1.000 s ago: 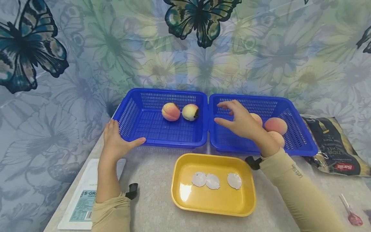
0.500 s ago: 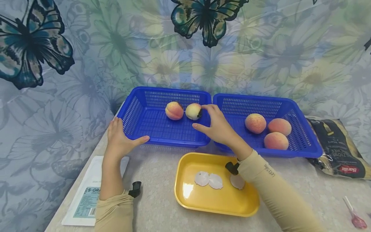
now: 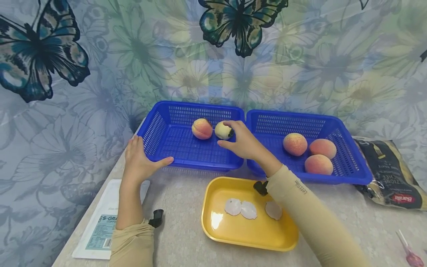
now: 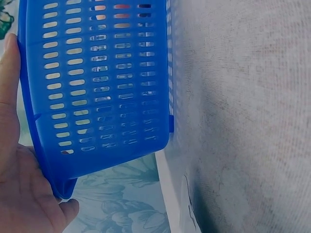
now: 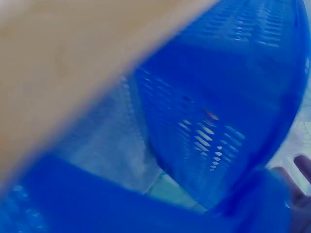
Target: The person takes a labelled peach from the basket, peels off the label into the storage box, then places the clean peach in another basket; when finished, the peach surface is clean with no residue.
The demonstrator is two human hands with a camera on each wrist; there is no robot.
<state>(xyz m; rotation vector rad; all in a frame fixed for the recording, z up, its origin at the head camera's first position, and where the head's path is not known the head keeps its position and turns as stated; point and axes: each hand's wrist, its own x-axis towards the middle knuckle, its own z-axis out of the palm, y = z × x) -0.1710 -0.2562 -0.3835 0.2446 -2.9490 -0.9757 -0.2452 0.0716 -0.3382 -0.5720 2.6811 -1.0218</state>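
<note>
My left hand (image 3: 137, 163) rests against the front-left corner of the left blue basket (image 3: 193, 161), thumb stretched along its front rim. The left wrist view has the thumb (image 4: 8, 92) lying along the basket's edge. My right hand (image 3: 242, 142) hovers over that basket's right side, thumb and fingers spread apart. Its fingertips overlap a pale yellow peach (image 3: 222, 130) with a dark patch, partly hidden by the hand. Beside it lies a red-and-yellow peach (image 3: 202, 129). The right wrist view is blurred and mostly filled by sleeve and blue basket walls (image 5: 204, 131).
The right blue basket (image 3: 353, 163) holds three peaches (image 3: 295, 144). In front stands a yellow tray (image 3: 247, 243) with several whitish round pieces (image 3: 248, 210). A black bag (image 3: 390, 174) and a lollipop (image 3: 413, 257) lie right, a white packet (image 3: 100, 230) left.
My right hand has moved left from over the right basket to the pale peach in the left basket. The left hand stays at its corner. The view has shifted slightly.
</note>
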